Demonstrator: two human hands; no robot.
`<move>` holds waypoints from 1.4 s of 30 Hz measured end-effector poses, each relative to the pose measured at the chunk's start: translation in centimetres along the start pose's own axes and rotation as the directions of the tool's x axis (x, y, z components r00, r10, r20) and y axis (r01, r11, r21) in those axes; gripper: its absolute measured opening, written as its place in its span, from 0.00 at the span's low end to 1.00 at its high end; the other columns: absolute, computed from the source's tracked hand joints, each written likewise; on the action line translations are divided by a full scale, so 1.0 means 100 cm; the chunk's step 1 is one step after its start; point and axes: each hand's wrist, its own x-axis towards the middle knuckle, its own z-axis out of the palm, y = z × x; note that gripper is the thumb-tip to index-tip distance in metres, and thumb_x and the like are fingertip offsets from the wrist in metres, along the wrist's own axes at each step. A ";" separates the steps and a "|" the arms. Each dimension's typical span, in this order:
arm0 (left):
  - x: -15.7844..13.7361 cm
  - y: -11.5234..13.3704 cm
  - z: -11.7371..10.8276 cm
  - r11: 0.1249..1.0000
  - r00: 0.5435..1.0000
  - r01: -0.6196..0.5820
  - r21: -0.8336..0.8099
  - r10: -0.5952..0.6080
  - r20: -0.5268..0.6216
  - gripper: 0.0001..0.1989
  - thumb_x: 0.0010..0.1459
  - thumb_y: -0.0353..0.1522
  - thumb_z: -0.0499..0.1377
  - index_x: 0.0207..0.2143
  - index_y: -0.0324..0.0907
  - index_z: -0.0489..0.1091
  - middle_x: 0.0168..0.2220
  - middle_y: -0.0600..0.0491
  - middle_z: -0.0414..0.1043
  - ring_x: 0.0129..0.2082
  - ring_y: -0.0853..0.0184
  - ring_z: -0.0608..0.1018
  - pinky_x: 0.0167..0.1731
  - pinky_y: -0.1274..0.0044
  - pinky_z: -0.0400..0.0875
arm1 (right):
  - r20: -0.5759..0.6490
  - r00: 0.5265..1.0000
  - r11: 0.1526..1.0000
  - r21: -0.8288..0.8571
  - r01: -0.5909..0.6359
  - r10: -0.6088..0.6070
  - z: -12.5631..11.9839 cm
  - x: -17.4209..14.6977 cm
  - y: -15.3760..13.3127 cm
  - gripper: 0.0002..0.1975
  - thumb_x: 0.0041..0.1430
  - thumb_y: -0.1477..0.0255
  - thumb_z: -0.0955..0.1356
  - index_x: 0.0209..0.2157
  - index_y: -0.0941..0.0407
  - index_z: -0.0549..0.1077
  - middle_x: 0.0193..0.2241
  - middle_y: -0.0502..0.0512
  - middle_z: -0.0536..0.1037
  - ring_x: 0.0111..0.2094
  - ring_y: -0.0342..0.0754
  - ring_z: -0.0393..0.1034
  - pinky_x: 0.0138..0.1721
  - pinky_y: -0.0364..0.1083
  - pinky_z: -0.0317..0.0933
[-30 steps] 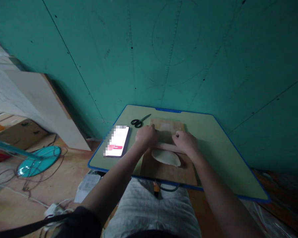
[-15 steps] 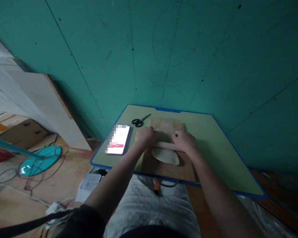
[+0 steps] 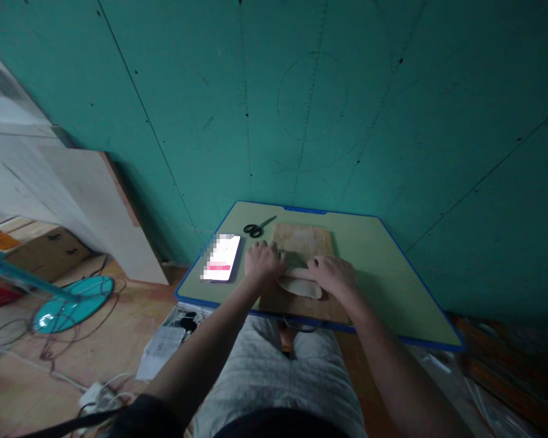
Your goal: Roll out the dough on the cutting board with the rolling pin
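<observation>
A pale wooden rolling pin (image 3: 300,274) lies crosswise on the wooden board (image 3: 301,234). My left hand (image 3: 262,260) presses down over its left end, fingers curled forward. The pin's right end is under my right hand (image 3: 333,274), whose fingers wrap round it. Beneath and just on my side of the pin is a flat, pale oval piece of dough (image 3: 304,289); its far edge is partly hidden by the pin and my left hand.
Black-handled scissors (image 3: 259,227) and a lit phone (image 3: 222,258) lie left of the board on the blue-edged table (image 3: 383,274). A green wall (image 3: 301,121) stands directly behind. Cables and a turquoise stand base (image 3: 75,304) are on the floor at left.
Both hands have rolled the pin toward me, onto the far part of the dough. My left fingers look more stretched out than before. The view has shifted slightly.
</observation>
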 end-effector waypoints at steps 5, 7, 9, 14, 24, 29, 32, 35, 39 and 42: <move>-0.022 -0.003 0.001 0.997 0.995 -0.071 0.010 0.072 -0.069 0.19 0.62 0.39 0.45 0.44 0.41 0.71 0.43 0.43 0.73 0.45 0.55 0.72 0.42 0.68 0.64 | -0.051 0.998 0.999 -0.033 0.028 -0.029 0.003 -0.026 -0.006 0.21 0.67 0.65 0.55 0.39 0.54 0.77 0.40 0.59 0.80 0.41 0.50 0.74 0.40 0.45 0.58; -0.032 -0.005 0.002 0.994 0.989 -0.106 0.006 0.106 -0.099 0.18 0.62 0.38 0.45 0.41 0.41 0.71 0.41 0.43 0.73 0.44 0.55 0.72 0.42 0.68 0.63 | -0.115 0.993 0.999 -0.044 -0.014 0.008 0.009 -0.037 -0.008 0.21 0.67 0.64 0.54 0.39 0.54 0.75 0.37 0.60 0.80 0.38 0.51 0.75 0.38 0.46 0.58; -0.041 -0.006 0.004 0.992 0.982 -0.129 0.007 0.128 -0.140 0.16 0.62 0.37 0.45 0.40 0.42 0.71 0.41 0.44 0.73 0.44 0.56 0.72 0.41 0.68 0.63 | -0.205 0.979 0.998 -0.058 -0.023 0.011 0.016 -0.046 -0.009 0.19 0.67 0.63 0.55 0.40 0.55 0.73 0.35 0.60 0.80 0.37 0.51 0.74 0.38 0.46 0.57; -0.048 -0.007 0.005 0.991 0.981 -0.133 0.009 0.133 -0.141 0.17 0.63 0.37 0.45 0.39 0.43 0.72 0.44 0.46 0.73 0.46 0.57 0.71 0.41 0.68 0.63 | -0.339 0.940 0.997 -0.077 0.019 -0.044 0.027 -0.053 -0.008 0.16 0.66 0.63 0.56 0.42 0.56 0.69 0.35 0.61 0.78 0.40 0.52 0.73 0.39 0.46 0.55; -0.011 0.001 0.001 0.998 0.993 -0.070 0.009 0.071 -0.097 0.19 0.60 0.38 0.46 0.39 0.41 0.75 0.43 0.44 0.73 0.46 0.55 0.71 0.42 0.67 0.65 | -0.200 0.978 0.998 0.031 -0.053 0.058 0.012 -0.008 0.000 0.11 0.63 0.67 0.58 0.44 0.54 0.65 0.35 0.57 0.79 0.36 0.51 0.75 0.32 0.45 0.56; 0.013 0.003 0.001 0.998 0.996 -0.055 0.027 0.056 -0.063 0.22 0.59 0.40 0.46 0.42 0.40 0.75 0.44 0.42 0.73 0.46 0.53 0.72 0.41 0.67 0.68 | -0.137 0.988 0.994 0.095 -0.056 0.069 0.009 0.019 0.005 0.10 0.62 0.66 0.59 0.41 0.53 0.67 0.35 0.58 0.78 0.37 0.53 0.74 0.33 0.46 0.57; 0.028 0.004 0.002 0.998 0.998 -0.060 0.027 0.061 -0.026 0.24 0.60 0.42 0.46 0.46 0.38 0.74 0.46 0.40 0.72 0.48 0.52 0.72 0.41 0.66 0.68 | -0.112 0.990 0.988 0.137 -0.073 0.088 0.012 0.035 0.008 0.11 0.61 0.66 0.59 0.40 0.54 0.68 0.36 0.59 0.78 0.36 0.53 0.74 0.32 0.46 0.57; 0.042 0.004 0.004 0.996 0.997 -0.077 0.033 0.077 0.000 0.23 0.60 0.41 0.46 0.46 0.37 0.73 0.46 0.39 0.72 0.47 0.51 0.72 0.41 0.66 0.69 | -0.108 0.990 0.985 0.161 -0.068 0.086 0.017 0.049 0.012 0.13 0.61 0.66 0.58 0.40 0.54 0.70 0.36 0.60 0.78 0.36 0.53 0.74 0.32 0.46 0.58; 0.056 0.002 0.009 0.996 0.996 -0.084 0.031 0.084 0.008 0.22 0.60 0.40 0.47 0.47 0.37 0.71 0.47 0.39 0.71 0.48 0.51 0.72 0.42 0.66 0.68 | -0.109 0.990 0.983 0.171 -0.066 0.085 0.019 0.063 0.015 0.14 0.61 0.64 0.59 0.38 0.54 0.72 0.37 0.60 0.79 0.37 0.53 0.74 0.33 0.47 0.59; 0.060 0.001 0.012 0.997 0.997 -0.076 0.031 0.076 0.016 0.22 0.60 0.39 0.47 0.50 0.37 0.68 0.47 0.38 0.71 0.48 0.51 0.73 0.42 0.67 0.68 | -0.087 0.992 0.983 0.166 -0.074 0.090 0.018 0.070 0.015 0.15 0.62 0.64 0.59 0.37 0.54 0.73 0.38 0.60 0.79 0.39 0.54 0.73 0.34 0.47 0.60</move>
